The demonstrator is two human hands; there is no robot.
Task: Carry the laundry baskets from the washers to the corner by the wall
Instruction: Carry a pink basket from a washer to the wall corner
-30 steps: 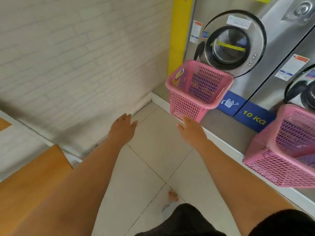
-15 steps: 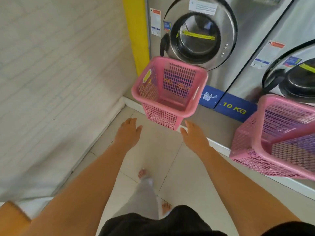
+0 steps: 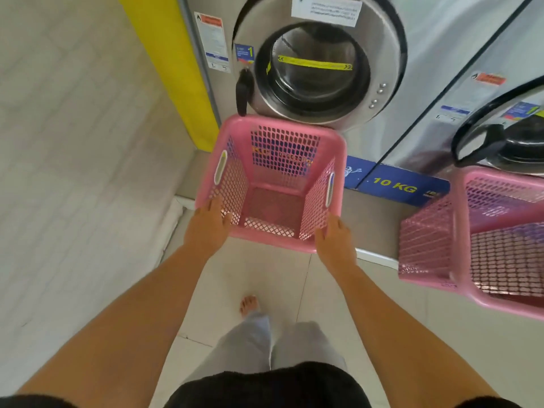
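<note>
At the near corners of the pink basket [image 3: 272,184], our left hand [image 3: 206,228] and right hand [image 3: 332,240] press flat against its lower rim, fingers loosely spread rather than curled; neither has closed a grip that we can see. We judge the risk plain: lifting from these corners instead of the side handle slots could let the light, empty basket tip or slide off the raised ledge [image 3: 376,257] in front of the washer [image 3: 318,63]. Both arms reach forward, nearly straight, wrists level. A second basket [image 3: 485,245] leans on the ledge to our right, near our right arm, and could be knocked as we swing away.
</note>
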